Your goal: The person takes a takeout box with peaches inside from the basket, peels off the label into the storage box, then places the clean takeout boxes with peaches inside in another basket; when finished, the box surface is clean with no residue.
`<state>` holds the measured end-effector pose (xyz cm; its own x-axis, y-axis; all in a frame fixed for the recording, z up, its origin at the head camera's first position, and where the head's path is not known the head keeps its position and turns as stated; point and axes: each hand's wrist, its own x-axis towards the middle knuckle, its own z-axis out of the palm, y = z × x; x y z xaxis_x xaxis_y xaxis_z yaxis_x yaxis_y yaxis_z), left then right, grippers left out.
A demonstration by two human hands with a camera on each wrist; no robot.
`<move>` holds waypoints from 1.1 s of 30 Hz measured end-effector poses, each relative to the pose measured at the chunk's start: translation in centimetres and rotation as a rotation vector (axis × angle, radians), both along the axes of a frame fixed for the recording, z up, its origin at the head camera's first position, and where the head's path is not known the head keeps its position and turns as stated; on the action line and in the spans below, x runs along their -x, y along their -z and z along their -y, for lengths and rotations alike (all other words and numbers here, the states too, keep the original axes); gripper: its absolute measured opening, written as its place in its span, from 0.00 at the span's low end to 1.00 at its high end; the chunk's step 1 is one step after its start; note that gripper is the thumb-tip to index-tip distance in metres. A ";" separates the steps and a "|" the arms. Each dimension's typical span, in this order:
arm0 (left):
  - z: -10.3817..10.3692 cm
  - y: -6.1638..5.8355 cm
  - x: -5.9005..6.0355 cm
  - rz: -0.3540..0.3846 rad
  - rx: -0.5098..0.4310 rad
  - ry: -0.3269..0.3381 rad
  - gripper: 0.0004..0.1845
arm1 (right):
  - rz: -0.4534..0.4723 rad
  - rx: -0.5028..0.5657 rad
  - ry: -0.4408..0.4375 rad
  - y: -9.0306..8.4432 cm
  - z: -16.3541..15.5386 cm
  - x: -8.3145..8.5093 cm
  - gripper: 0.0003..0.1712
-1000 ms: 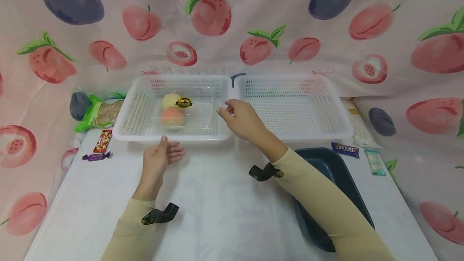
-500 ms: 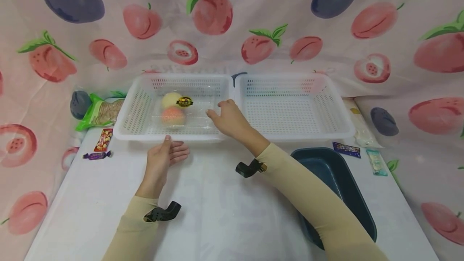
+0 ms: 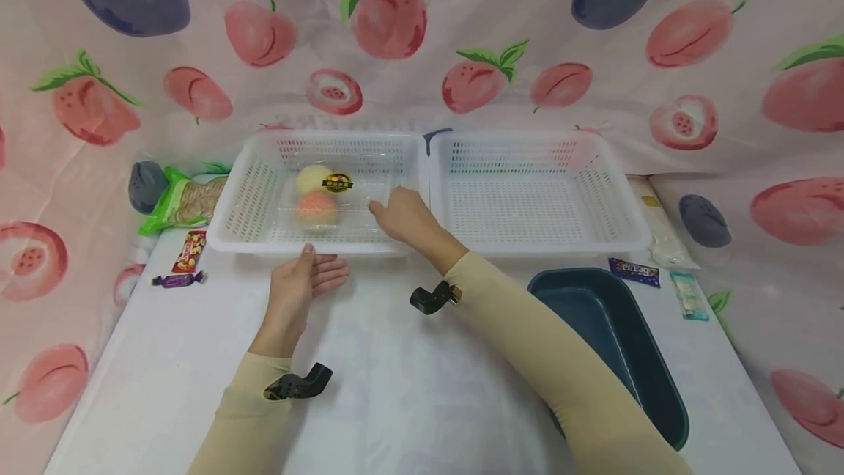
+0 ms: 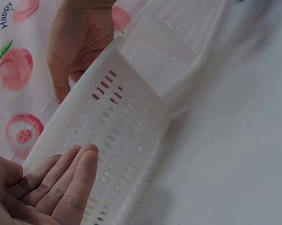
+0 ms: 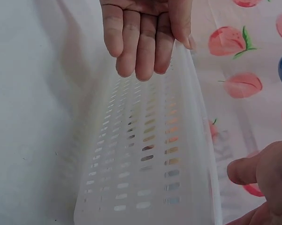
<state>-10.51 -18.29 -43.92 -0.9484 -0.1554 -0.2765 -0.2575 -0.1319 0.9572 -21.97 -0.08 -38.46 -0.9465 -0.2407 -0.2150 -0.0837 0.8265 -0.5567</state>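
A clear plastic fruit box (image 3: 369,222) with a black and yellow label lies in the left white perforated basket (image 3: 253,248). Inside it sit a pale yellow round fruit (image 3: 313,179) and an orange-pink one (image 3: 316,209). My right hand (image 3: 410,218) overlaps the box's right side, thumb pointing left and the other fingers bent downward, partly hidden. Whether it grips the box edge I cannot tell. At the basket's front wall is my left hand (image 3: 293,288), palm turned inward. Its thumb reaches the rim and its other fingers (image 4: 80,187) extend nearly straight beside the wall.
A second white basket (image 3: 537,244) stands to the right, with a dark blue tray (image 3: 593,284) in front of it. Wrapped sweets, including a red one (image 3: 189,251) and a blue one (image 3: 634,272), lie at both sides. A green bag (image 3: 187,200) stands at left.
My right hand has moved left from between the baskets to the fruit box's right side, its index finger now bent down. The left hand has shifted slightly right along the basket's front.
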 end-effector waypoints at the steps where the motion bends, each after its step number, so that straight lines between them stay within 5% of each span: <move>1: 0.0 0.0 0.0 0.000 0.005 0.003 0.36 | -0.002 -0.015 -0.002 0.1 0.1 0.1 0.29; 13: 0.0 -0.1 0.2 0.010 0.041 0.023 0.36 | 0.029 -0.031 0.009 0.7 1.1 1.0 0.21; 33: 0.2 0.1 0.2 0.011 0.048 0.027 0.34 | 0.109 0.049 0.162 0.9 1.6 1.5 0.33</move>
